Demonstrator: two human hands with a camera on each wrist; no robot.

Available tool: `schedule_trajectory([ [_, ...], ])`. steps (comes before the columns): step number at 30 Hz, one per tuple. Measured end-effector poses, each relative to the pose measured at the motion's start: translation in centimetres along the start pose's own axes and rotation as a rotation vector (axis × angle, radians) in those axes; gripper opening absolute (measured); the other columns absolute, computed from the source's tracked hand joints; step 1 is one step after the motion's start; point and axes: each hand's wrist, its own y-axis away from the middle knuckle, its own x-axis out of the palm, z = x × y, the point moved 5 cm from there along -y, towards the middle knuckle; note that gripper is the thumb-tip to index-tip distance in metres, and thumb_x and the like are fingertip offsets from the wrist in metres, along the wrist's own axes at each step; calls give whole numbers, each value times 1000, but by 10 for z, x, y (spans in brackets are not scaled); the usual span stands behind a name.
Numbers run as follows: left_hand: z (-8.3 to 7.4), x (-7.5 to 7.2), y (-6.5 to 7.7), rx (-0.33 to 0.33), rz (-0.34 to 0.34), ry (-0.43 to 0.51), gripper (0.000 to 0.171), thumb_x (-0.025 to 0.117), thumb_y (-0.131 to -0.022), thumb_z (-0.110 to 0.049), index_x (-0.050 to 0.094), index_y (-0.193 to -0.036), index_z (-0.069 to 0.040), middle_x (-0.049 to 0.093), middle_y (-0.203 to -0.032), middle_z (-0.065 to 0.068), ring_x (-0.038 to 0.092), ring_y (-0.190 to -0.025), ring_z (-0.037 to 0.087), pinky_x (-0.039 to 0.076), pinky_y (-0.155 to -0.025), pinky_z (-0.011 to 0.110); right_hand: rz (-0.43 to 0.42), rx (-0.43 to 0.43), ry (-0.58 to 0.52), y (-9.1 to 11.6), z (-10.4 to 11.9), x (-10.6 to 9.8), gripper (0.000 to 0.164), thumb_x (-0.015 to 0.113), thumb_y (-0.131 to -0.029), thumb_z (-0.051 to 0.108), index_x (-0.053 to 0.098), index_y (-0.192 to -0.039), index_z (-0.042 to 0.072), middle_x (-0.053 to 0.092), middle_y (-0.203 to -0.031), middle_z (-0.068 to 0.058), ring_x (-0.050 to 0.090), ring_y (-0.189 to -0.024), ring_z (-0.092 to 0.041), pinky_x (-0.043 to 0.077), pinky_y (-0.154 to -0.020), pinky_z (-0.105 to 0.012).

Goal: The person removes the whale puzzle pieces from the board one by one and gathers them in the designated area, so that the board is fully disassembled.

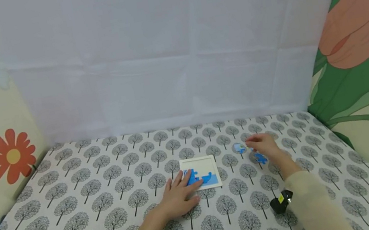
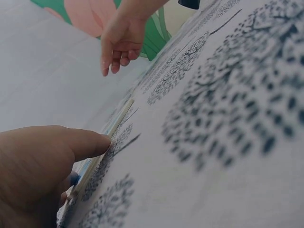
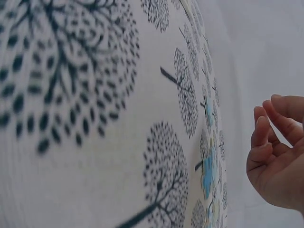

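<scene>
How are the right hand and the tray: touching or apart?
Apart: the head view shows patterned cloth between the right hand and the tray.

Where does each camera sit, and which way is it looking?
Head: on the head, facing forward and down at the puzzle tray; left hand, right hand and sleeves show.
Left wrist: on that wrist, facing past the left thumb along the tray's edge; right hand shows beyond.
Right wrist: on that wrist, facing across the cloth and loose pieces; right hand shows.
Shared: head and left wrist show both hands.

Smooth matt puzzle frame (image 1: 205, 166), matt cloth table cover (image 1: 238, 220), creased cloth backdrop (image 1: 159, 54)
</scene>
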Motion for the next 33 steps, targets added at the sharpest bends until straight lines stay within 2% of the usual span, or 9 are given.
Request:
schedule_trajectory([
  [5, 0, -1, 0, -9, -3, 8, 47, 49, -87, -31, 40, -131, -19, 14, -141, 14, 4, -127, 34, 1, -96, 55, -9, 24, -19, -1, 8, 7, 21, 59, -81, 16, 61, -99, 5, 59, -94, -8, 52, -72, -18, 43, -61, -33],
  [11, -1, 0, -1, -10, -5, 7, 47, 49, -87, -32, 40, -131, -19, 14, -141, 14, 4, -127, 34, 1, -96, 55, 30, -62, -60, 0, 15, 14, 21, 57, -82, 10, 60, -100, -2, 59, -92, -11, 54, -75, -26, 44, -67, -40],
  [14, -1, 0, -1, -15, -8, 9, 47, 50, -86, -32, 41, -131, -19, 15, -141, 14, 4, -127, 34, 1, -96, 55, 56, -72, -55, 2, 20, 19, 22, 56, -83, 11, 59, -100, -2, 58, -92, -10, 53, -76, -26, 43, -69, -39],
  [18, -1, -1, -2, -25, -12, 23, 47, 51, -86, -31, 42, -130, -19, 16, -140, 14, 5, -127, 34, 1, -95, 56, 54, -43, -56, 1, 22, 25, 21, 57, -82, 12, 60, -99, 0, 59, -90, -8, 53, -78, -26, 43, -71, -37],
  [24, -1, -2, -2, -35, -15, 41, 47, 52, -85, -30, 44, -129, -17, 16, -140, 17, 7, -126, 35, 3, -95, 56, 83, -97, -132, 2, 29, 36, 22, 57, -82, 8, 59, -100, -5, 59, -89, -10, 53, -82, -31, 45, -69, -35],
  [28, 0, -3, -1, -37, -22, 38, 47, 53, -85, -31, 44, -129, -17, 16, -139, 20, 8, -126, 36, 4, -95, 56, 93, -119, -143, 5, 36, 43, 21, 57, -82, 6, 59, -98, -6, 58, -89, -10, 52, -83, -32, 45, -68, -33],
  [33, 3, -2, 1, -38, -35, 26, 47, 53, -84, -31, 45, -128, -16, 17, -138, 21, 10, -125, 38, 6, -95, 56, 114, -113, -125, 5, 39, 53, 22, 58, -82, 9, 60, -99, -4, 58, -89, -9, 53, -77, -28, 44, -67, -36],
])
